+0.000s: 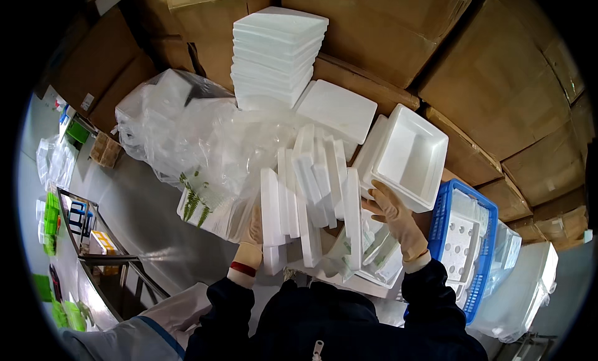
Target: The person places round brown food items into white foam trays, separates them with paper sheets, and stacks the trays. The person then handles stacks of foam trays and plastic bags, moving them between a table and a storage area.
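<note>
In the head view, the gloved left hand (253,232) was at the left end of the upright white foam panels (309,183), its finger spread impossible to tell. The gloved right hand (397,220) had fingers spread wide, just beside the right end.

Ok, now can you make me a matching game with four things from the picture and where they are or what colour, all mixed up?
Things:
1. White foam panels
2. Blue basket
3. Fern sprig
4. Wristband

Clues:
A. Red, at the wrist of the left hand
B. In a row between the left hand and the right hand
C. Green and leafy, left of the row
D. On the right side, with a white tray with round holes inside

Right pairs: 1-B, 2-D, 3-C, 4-A
</note>
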Demonstrator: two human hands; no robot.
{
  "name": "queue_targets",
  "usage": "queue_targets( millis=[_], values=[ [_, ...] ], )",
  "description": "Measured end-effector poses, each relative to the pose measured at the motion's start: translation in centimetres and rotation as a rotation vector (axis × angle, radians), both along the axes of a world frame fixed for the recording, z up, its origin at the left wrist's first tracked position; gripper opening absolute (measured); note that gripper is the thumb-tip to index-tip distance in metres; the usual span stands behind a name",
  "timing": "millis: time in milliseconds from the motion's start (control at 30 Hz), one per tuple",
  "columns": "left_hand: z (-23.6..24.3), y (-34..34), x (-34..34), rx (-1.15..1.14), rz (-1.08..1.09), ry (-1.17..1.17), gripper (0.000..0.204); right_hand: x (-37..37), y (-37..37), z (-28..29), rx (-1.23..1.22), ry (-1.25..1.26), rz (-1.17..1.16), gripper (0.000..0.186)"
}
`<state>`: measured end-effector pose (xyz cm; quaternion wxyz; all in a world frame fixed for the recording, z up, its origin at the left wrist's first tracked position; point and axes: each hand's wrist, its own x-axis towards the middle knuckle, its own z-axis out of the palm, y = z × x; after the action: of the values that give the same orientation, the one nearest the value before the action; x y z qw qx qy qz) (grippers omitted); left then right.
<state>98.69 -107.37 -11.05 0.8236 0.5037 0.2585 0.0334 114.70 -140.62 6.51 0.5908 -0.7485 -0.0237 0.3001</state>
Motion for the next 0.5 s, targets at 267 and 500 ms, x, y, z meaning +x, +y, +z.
queue_targets(
  millis=[267, 500],
  values=[
    [4.3, -0.7, 4.5, 0.344, 0.011, -0.085, 0.075, 1.9, 1.8, -2.0, 0.251, 0.019, -0.094, 0.078],
    [12.0, -0.1, 6.6, 0.13, -0.004, -0.088, 0.074, 2.1, 1.3, -1.8, 0.263, 0.005, -0.116, 0.081]
  ],
)
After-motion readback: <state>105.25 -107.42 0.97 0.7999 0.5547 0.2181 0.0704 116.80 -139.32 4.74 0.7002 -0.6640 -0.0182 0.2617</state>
